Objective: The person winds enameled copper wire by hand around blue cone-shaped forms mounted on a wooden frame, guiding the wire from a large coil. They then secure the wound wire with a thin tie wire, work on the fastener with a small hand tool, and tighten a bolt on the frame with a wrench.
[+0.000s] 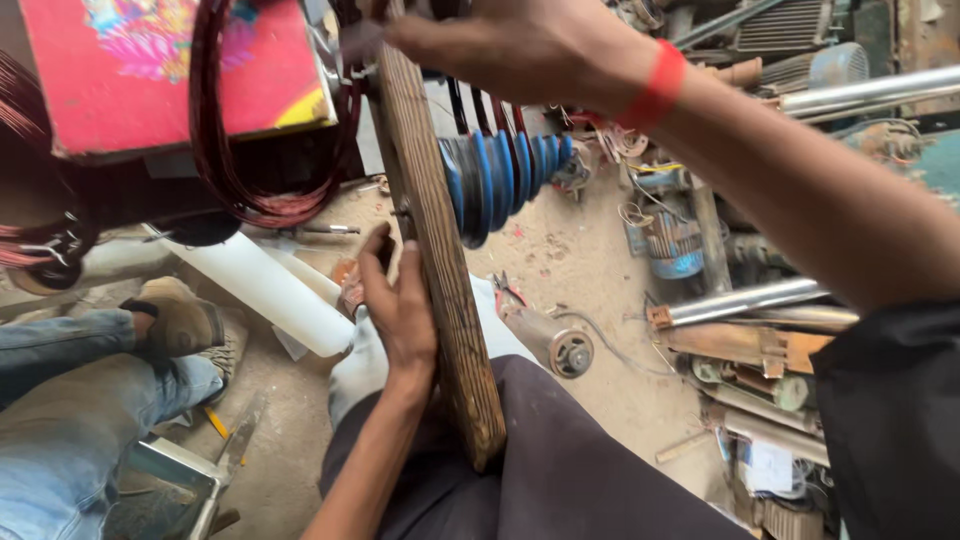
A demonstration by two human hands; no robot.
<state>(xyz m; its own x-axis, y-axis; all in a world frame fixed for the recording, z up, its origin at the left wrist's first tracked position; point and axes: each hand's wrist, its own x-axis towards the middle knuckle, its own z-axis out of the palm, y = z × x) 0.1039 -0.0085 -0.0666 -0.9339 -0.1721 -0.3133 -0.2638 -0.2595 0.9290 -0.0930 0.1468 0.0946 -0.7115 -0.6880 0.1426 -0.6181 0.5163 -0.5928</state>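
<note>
So the main thing here is the wooden board (pixel 440 260), a long worn plank standing on edge. Its long axis runs from the top of the view down toward the person's lap, and its lower end rests against the dark trousers (pixel 560 460). Mounted on the board's right face is a stack of blue stepped formers (pixel 495 180), ribbed like a bellows, with dark wire strands running up off them.

The left hand (pixel 400 305) is flat against the board's left face about halfway down, fingers pointing up, thumb side toward the wood. Its grip is pressed around the edge rather than pinching anything small, and it's the hand nearer the board's middle. The forearm comes straight up from the lap.

The right hand (pixel 520 45) reaches across over the board's top end, wrist bent, with a red band (pixel 660 85) at the wrist. It sits above the formers, so they lie just below and slightly left of it. The fingertips are cut off by the top of the view, so I can't tell if that grip is closed on anything.

Left of the board there's a loop of reddish copper wire coil (pixel 250 170) hanging down, a red box (pixel 170 70) behind it, and a white tube (pixel 275 290) lying on the dirt floor. Further left is another person's leg in jeans (pixel 70 400) and a tan shoe (pixel 180 320). Right of the board, near its lower half, a small motor rotor (pixel 555 345) lies on the ground, with metal pipes (pixel 740 300) and scrap beyond.
</note>
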